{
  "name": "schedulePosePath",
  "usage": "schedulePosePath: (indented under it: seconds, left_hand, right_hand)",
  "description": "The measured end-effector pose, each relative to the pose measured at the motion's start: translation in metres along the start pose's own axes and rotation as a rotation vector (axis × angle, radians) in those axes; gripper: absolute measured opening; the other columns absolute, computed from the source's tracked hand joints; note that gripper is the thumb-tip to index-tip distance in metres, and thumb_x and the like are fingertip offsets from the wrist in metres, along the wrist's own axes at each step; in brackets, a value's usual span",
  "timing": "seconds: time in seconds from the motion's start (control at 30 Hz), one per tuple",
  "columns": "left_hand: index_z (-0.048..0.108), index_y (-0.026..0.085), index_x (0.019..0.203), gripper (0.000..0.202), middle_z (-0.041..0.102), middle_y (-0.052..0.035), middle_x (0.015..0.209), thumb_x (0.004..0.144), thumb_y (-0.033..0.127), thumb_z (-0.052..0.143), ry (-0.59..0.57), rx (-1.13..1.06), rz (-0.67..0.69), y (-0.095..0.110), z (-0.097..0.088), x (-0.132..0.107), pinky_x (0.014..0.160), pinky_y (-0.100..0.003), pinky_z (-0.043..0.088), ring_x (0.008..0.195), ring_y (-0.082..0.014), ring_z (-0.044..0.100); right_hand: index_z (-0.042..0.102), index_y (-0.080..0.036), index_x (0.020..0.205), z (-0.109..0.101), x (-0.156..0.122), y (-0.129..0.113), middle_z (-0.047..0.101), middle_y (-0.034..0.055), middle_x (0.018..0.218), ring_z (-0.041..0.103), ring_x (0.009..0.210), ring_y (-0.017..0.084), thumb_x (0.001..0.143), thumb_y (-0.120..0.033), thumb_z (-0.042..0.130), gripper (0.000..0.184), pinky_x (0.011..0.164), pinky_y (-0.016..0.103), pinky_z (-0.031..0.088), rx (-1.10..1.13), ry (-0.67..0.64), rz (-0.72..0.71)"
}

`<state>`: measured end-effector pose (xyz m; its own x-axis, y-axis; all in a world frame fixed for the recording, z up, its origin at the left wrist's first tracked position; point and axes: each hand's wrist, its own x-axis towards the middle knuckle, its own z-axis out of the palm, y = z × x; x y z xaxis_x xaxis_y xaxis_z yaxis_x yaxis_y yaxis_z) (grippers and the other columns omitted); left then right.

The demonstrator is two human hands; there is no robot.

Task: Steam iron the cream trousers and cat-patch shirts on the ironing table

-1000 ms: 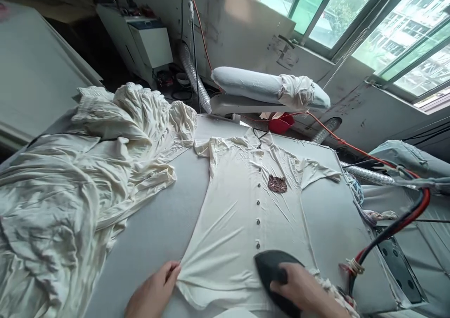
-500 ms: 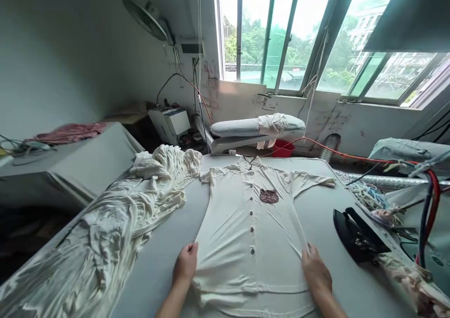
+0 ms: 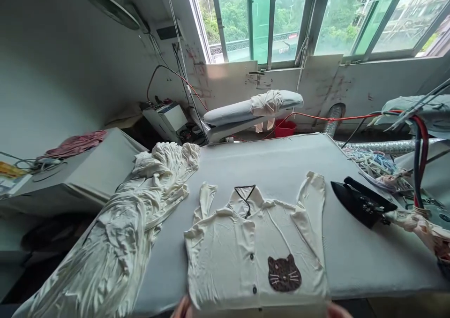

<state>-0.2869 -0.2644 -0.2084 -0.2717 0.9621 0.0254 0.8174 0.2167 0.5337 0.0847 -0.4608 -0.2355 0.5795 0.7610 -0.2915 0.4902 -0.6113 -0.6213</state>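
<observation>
A cream button-up shirt [image 3: 225,252] lies front side up across the near part of the padded table [image 3: 267,161]. It has a dark-trimmed collar, dark buttons and a brown cat-face patch [image 3: 284,273]. Its lower part hangs past the table's near edge and leaves the view. At the bottom edge of the picture, my left hand [image 3: 182,307] grips one side of the shirt. Opposite it, my right hand [image 3: 338,310] is closed on the other side. Both hands are mostly cut off by the frame.
A long heap of cream garments [image 3: 119,238] covers the table's left side. On the right rests a black iron [image 3: 360,203] with a cloth-wrapped cord. Behind the table stand a padded sleeve board [image 3: 232,114] and a red bucket [image 3: 284,128]. An orange hose [image 3: 351,117] crosses behind.
Both hands have drawn the shirt toward me, so its collar has moved from the table's far edge to the middle. The sleeves now trail upward. The camera view has shifted too.
</observation>
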Motion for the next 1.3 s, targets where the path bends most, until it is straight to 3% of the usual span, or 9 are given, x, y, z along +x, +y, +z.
schedulePosePath:
  seconds: [0.13, 0.23, 0.43, 0.6, 0.83, 0.97, 1.13, 1.23, 1.3]
  left_hand:
    - [0.070, 0.020, 0.111, 0.041, 0.071, -0.0120, 0.122, 0.094, 0.030, 0.034, -0.069, -0.266, 0.571, 0.077, 0.014, 0.086, 0.108, -0.044, 0.048, 0.121, -0.0254, 0.063]
    - [0.068, 0.019, 0.111, 0.035, 0.073, -0.0123, 0.117, 0.092, 0.027, 0.040, -0.192, -0.037, 0.638, 0.120, 0.013, 0.144, 0.102, -0.042, 0.047, 0.114, -0.0259, 0.066]
    - [0.068, 0.021, 0.078, 0.040, 0.074, -0.0081, 0.082, 0.094, 0.051, 0.046, -0.557, 0.471, 0.636, 0.085, -0.021, 0.219, 0.080, -0.037, 0.041, 0.083, -0.0273, 0.067]
    - [0.067, 0.022, 0.079, 0.032, 0.074, -0.0078, 0.087, 0.091, 0.045, 0.050, -0.506, 0.346, 0.664, 0.087, -0.018, 0.254, 0.085, -0.038, 0.040, 0.088, -0.0272, 0.064]
    - [0.066, 0.020, 0.113, 0.030, 0.072, -0.0115, 0.115, 0.094, 0.037, 0.052, -0.550, -0.059, 0.725, 0.267, 0.084, 0.169, 0.100, -0.037, 0.041, 0.113, -0.0262, 0.062]
    - [0.070, 0.015, 0.107, 0.039, 0.074, -0.0162, 0.105, 0.090, 0.048, 0.059, -0.790, 0.200, 0.578, 0.340, 0.128, 0.147, 0.086, -0.038, 0.045, 0.103, -0.0315, 0.067]
    - [0.073, 0.019, 0.096, 0.035, 0.076, -0.0124, 0.098, 0.097, 0.042, 0.047, -0.786, 0.204, 0.613, 0.347, 0.131, 0.173, 0.075, -0.032, 0.045, 0.090, -0.0256, 0.070]
    - [0.072, 0.022, 0.102, 0.028, 0.075, -0.0106, 0.107, 0.095, 0.040, 0.052, -0.727, 0.208, 0.728, 0.333, 0.106, 0.189, 0.087, -0.033, 0.044, 0.103, -0.0257, 0.067]
    - [0.071, 0.022, 0.105, 0.027, 0.074, -0.0115, 0.106, 0.094, 0.040, 0.054, -0.683, 0.253, 0.818, 0.320, 0.090, 0.197, 0.092, -0.036, 0.043, 0.107, -0.0273, 0.065]
  right_hand:
    - [0.070, -0.030, 0.108, -0.022, 0.081, -0.139, 0.073, 0.0043, 0.110, 0.071, 0.090, 0.025, 0.082, -0.033, 0.044, 0.036, 0.090, 0.039, 0.055, 0.187, -0.092, -0.195]
    - [0.067, -0.023, 0.115, -0.009, 0.147, -0.253, 0.074, 0.0042, 0.101, 0.068, 0.095, 0.019, 0.080, -0.013, 0.044, 0.044, 0.093, 0.031, 0.049, 0.088, -0.147, -0.264]
    - [0.070, -0.016, 0.099, 0.070, 0.236, -0.342, 0.072, 0.0107, 0.104, 0.066, 0.097, 0.023, 0.071, -0.005, 0.063, 0.031, 0.082, 0.030, 0.047, 0.009, -0.204, -0.163]
    - [0.068, -0.018, 0.094, 0.085, 0.262, -0.336, 0.073, 0.0057, 0.093, 0.065, 0.083, 0.017, 0.079, -0.014, 0.061, 0.017, 0.077, 0.026, 0.048, 0.061, -0.186, -0.171]
    - [0.062, -0.017, 0.112, -0.030, 0.229, -0.201, 0.066, 0.0121, 0.116, 0.060, 0.109, 0.023, 0.085, -0.017, 0.041, 0.034, 0.096, 0.037, 0.045, -0.100, 0.221, -0.222]
    - [0.065, -0.021, 0.099, -0.093, 0.204, -0.126, 0.070, 0.0065, 0.087, 0.065, 0.083, 0.025, 0.085, -0.042, 0.057, 0.027, 0.074, 0.034, 0.043, -0.470, -0.012, -0.060]
    - [0.068, -0.022, 0.090, -0.113, 0.204, -0.107, 0.073, 0.0088, 0.094, 0.067, 0.092, 0.027, 0.091, -0.034, 0.050, 0.021, 0.081, 0.036, 0.042, -0.571, 0.049, 0.079]
    - [0.065, -0.020, 0.115, -0.092, 0.215, -0.141, 0.068, 0.0121, 0.118, 0.063, 0.106, 0.026, 0.091, -0.030, 0.054, 0.029, 0.092, 0.037, 0.042, -0.440, 0.276, -0.117]
    - [0.062, -0.022, 0.124, -0.068, 0.225, -0.181, 0.068, 0.0103, 0.118, 0.064, 0.100, 0.022, 0.093, -0.028, 0.052, 0.034, 0.087, 0.032, 0.044, -0.312, 0.201, -0.319]
